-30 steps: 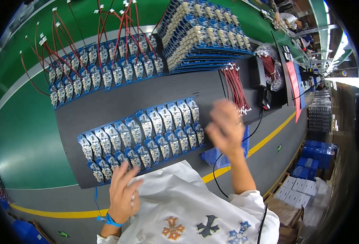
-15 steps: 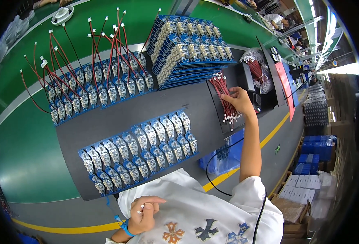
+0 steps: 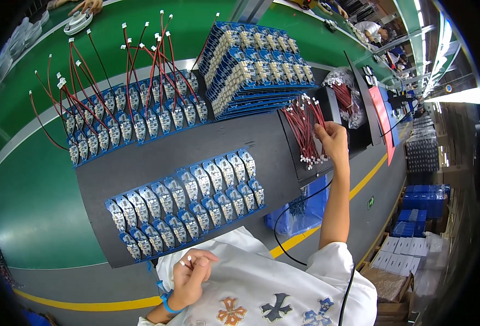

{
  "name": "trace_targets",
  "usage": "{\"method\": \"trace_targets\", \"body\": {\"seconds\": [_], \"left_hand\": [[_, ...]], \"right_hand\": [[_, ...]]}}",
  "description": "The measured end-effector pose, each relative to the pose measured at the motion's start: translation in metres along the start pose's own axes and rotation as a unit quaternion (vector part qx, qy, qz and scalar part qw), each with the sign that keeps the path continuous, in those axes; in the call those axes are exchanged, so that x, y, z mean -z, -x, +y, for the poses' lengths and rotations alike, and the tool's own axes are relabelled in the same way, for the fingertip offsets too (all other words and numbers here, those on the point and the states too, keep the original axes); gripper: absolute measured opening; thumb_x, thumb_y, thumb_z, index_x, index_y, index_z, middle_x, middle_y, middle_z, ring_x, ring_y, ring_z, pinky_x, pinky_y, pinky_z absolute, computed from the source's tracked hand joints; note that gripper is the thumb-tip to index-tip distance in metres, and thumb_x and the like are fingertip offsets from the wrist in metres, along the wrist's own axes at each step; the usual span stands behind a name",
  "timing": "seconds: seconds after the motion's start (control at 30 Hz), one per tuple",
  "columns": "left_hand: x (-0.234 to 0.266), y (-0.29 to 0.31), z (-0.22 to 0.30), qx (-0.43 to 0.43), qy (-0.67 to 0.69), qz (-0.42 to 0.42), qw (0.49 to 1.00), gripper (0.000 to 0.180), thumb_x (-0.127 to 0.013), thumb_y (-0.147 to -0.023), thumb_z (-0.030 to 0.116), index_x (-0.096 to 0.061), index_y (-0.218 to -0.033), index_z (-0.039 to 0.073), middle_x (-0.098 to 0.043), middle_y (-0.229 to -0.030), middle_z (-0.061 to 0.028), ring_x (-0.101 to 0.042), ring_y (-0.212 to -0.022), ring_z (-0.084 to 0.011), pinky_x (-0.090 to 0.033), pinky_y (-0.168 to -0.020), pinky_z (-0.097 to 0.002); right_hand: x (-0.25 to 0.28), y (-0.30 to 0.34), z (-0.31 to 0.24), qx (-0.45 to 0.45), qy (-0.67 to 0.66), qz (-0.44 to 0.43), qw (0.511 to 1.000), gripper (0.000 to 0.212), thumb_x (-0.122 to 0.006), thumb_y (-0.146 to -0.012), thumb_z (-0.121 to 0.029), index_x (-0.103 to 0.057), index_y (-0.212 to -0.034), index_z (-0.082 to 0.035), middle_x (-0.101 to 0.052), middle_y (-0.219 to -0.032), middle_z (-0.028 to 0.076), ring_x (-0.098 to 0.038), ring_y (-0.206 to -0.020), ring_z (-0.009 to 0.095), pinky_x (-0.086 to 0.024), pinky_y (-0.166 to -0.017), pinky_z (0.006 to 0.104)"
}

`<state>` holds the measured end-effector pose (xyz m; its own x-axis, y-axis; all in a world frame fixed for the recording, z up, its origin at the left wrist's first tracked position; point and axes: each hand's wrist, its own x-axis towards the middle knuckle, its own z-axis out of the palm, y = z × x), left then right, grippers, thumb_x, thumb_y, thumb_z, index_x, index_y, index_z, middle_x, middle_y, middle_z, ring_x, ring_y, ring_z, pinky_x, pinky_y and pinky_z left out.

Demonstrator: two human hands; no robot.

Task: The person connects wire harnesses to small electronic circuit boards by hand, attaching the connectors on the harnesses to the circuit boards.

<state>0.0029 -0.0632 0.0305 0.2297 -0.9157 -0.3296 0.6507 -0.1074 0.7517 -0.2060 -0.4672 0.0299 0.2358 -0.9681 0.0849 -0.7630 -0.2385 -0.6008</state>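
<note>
My right hand (image 3: 333, 141) is at the cable tray on the right, its thumb and fingers closed on a few thin red-and-black connector cables. The rest of the cable bunch (image 3: 300, 130), white plugs at both ends, lies just left of it. My left hand (image 3: 190, 278) hovers before my shirt, fingers curled, with small white connectors showing between them; whatever else it holds is hidden. A panel of blue-edged circuit boards (image 3: 185, 201) in two rows lies flat on the black mat (image 3: 174, 155), with no cables standing from it.
Behind it, another panel of boards (image 3: 136, 117) bears upright red-and-black cables. A tall stack of board panels (image 3: 256, 68) stands beside it. Right of the bunch are a black box (image 3: 331, 103) and a bagged cable bundle (image 3: 348, 100). Another person's hand (image 3: 90, 5) touches a white round part (image 3: 78, 23).
My right hand has shifted right across the bunch, and some cables there have spread and lifted with it. My left hand has risen slightly. Another person's hand has reached the white round part.
</note>
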Motion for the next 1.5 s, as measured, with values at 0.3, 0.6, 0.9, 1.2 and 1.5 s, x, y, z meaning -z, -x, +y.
{"method": "trace_targets", "body": {"seconds": [0.3,0.6,0.9,1.2,1.5], "left_hand": [[-0.002,-0.010,0.006,0.053,0.131,-0.003,0.990,0.030,-0.036,-0.099,0.022,-0.055,-0.096,-0.001,-0.025,-0.055,0.0047,-0.021,-0.045,-0.0052,-0.018,-0.042,-0.0233],[-0.003,-0.011,0.002,0.039,0.111,0.000,0.993,0.029,-0.037,-0.099,0.022,-0.055,-0.095,0.000,-0.026,-0.054,0.0050,-0.021,-0.045,-0.0048,-0.017,-0.042,-0.0233],[0.001,-0.011,-0.001,0.028,0.138,0.003,0.990,0.029,-0.040,-0.099,0.020,-0.056,-0.099,-0.003,-0.030,-0.057,0.0049,-0.022,-0.049,-0.0040,-0.019,-0.044,-0.0221],[-0.002,-0.012,0.002,0.064,0.185,0.021,0.980,0.024,-0.042,-0.098,0.016,-0.056,-0.097,-0.004,-0.030,-0.056,0.0050,-0.023,-0.048,-0.0039,-0.018,-0.043,-0.0223],[-0.025,-0.028,0.012,-0.072,0.132,0.046,0.988,0.030,-0.065,-0.082,-0.001,-0.056,-0.111,-0.005,-0.043,-0.065,0.0075,-0.033,-0.055,0.0000,-0.024,-0.048,-0.0196]], "right_hand": [[0.002,0.002,-0.005,-0.061,-0.099,0.001,0.993,0.027,-0.055,-0.092,-0.025,-0.060,-0.092,0.002,-0.050,-0.057,-0.001,-0.049,-0.049,0.009,-0.033,-0.037,0.0218],[-0.021,0.002,-0.008,0.003,-0.024,0.011,1.000,0.043,-0.075,-0.074,-0.035,-0.064,-0.080,0.006,-0.063,-0.066,0.009,-0.057,-0.059,0.013,-0.046,-0.057,0.0297],[-0.020,-0.003,0.002,0.007,0.032,0.044,0.998,0.029,-0.063,-0.085,-0.024,-0.062,-0.088,0.005,-0.061,-0.064,0.011,-0.052,-0.054,0.013,-0.041,-0.052,0.0306],[-0.004,0.006,-0.020,-0.054,-0.145,0.104,0.982,0.031,-0.055,-0.093,-0.031,-0.060,-0.081,-0.003,-0.042,-0.055,-0.006,-0.036,-0.044,0.004,-0.028,-0.039,0.0232],[-0.015,0.188,-0.140,0.069,-0.296,-0.235,0.923,0.032,-0.057,-0.091,-0.032,-0.055,-0.100,-0.001,-0.056,-0.067,0.003,-0.049,-0.053,0.010,-0.040,-0.048,0.0240]]}}
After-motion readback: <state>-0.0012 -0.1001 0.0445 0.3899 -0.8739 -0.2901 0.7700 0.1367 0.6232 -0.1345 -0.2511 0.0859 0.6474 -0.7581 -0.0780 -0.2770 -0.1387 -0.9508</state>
